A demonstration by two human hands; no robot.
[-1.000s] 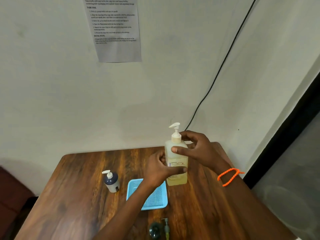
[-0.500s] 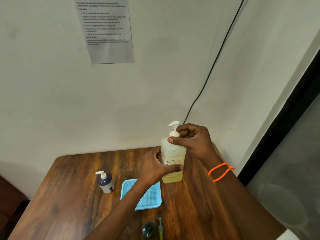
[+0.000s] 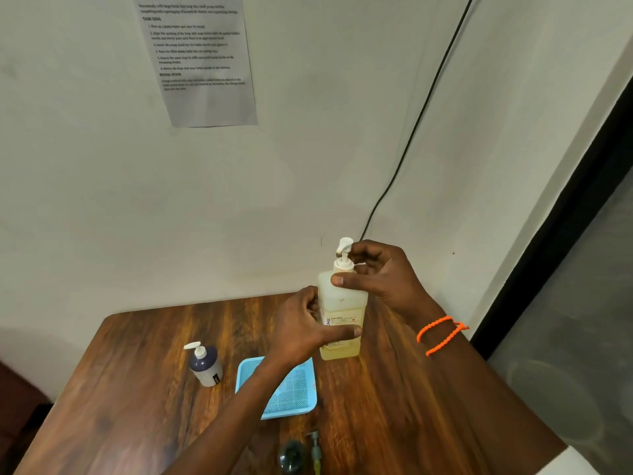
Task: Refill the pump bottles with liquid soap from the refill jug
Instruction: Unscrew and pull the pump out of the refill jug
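Observation:
A tall square jug (image 3: 344, 303) of pale yellow soap stands upright on the wooden table (image 3: 137, 389), near its far edge. My left hand (image 3: 301, 329) wraps the jug's lower body from the left. My right hand (image 3: 380, 272) has its fingers closed around the white pump head (image 3: 344, 250), with the thumb pressed on the jug's shoulder. A small dark pump bottle (image 3: 206, 365) with a white pump stands to the left. A small dark bottle (image 3: 291, 455) and a loose olive pump (image 3: 315, 450) lie at the near edge.
A light blue mesh tray (image 3: 298, 392) sits in front of the jug, partly under my left forearm. A printed sheet (image 3: 198, 60) hangs on the wall, and a black cable (image 3: 421, 114) runs down behind the table. An orange band (image 3: 442, 334) circles my right wrist.
My right hand has shifted up from the jug's neck onto the pump head. The left hand's hold on the jug is unchanged. The view tilted slightly.

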